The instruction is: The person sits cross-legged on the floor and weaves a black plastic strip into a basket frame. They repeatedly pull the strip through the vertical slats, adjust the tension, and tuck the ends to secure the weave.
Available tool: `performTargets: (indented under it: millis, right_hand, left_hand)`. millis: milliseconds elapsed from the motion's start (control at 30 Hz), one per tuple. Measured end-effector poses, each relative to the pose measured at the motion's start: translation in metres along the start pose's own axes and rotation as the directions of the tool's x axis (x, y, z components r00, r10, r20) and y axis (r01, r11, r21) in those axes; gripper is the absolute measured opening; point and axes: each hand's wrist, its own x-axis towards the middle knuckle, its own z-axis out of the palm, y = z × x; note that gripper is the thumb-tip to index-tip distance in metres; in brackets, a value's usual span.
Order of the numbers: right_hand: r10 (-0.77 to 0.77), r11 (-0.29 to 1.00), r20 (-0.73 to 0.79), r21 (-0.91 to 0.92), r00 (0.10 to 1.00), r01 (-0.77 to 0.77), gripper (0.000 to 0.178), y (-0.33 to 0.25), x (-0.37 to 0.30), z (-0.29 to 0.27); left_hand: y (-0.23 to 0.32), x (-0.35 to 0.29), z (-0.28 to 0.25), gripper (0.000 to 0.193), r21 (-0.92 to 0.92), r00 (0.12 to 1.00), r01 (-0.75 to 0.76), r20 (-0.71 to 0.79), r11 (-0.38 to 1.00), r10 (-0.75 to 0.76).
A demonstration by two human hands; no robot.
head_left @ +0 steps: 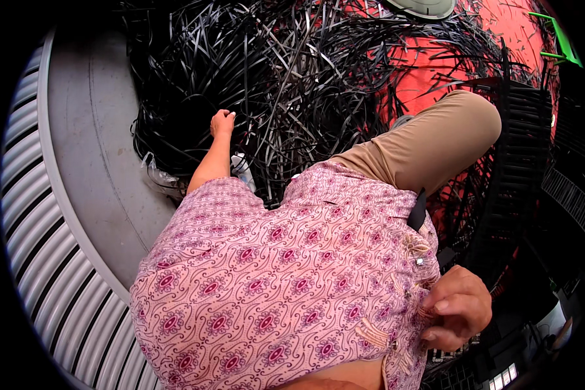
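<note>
Left hand (223, 121) near glossy strips (305, 84)

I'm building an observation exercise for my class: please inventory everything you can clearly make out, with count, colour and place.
long flat strips: too many to count, black, upper middle
smooth sheet-like surface: one or more, red, under the strips
flat smooth panel: one, grey, left
ribbed curved-looking structure: one, silver-grey, left edge
round-rimmed object: one, pale grey, top edge
thin angular piece: one, green, upper right
crumpled plastic film: one, clear, left of the left forearm
slatted structure: at least one, black, right
patterned fabric shirt: one, pink and purple, centre
fabric trouser leg: one, tan, right of centre
left hand: one, bare, over the strips
right hand: one, bare, at the shirt's right edge
</note>
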Motion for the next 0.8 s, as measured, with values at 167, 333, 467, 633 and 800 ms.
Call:
performTargets:
  millis: [167,333,467,633,800]
  right_hand:
    - [0.060,0.997,-0.054,-0.052,0.997,-0.063,0.037,-0.003,0.004,0.004]
    - [0.074,0.994,-0.098,-0.078,0.992,-0.082,0.039,-0.003,0.004,0.010]
    - [0.083,0.991,-0.060,-0.103,0.995,-0.089,0.041,-0.005,-0.003,0.005]
    - [0.074,0.986,-0.315,-0.117,0.946,-0.116,0.043,0.003,-0.005,0.006]
    - [0.346,0.938,-0.372,0.173,0.862,-0.302,0.039,0.035,0.043,0.008]
  left_hand:
    - [0.017,-0.028,-0.009,0.043,-0.067,0.988,0.095,-0.113,0.993,-0.102]
    - [0.038,-0.044,0.021,0.047,0.111,0.995,0.006,0.103,0.994,-0.018]
    - [0.046,-0.038,0.024,0.043,-0.056,0.988,0.046,0.149,0.997,-0.037]
    - [0.108,-0.049,-0.033,0.031,-0.642,0.896,-0.442,-0.287,0.626,0.337]
    - [0.209,-0.129,-0.140,0.030,-0.999,0.804,0.032,0.050,0.041,0.593]
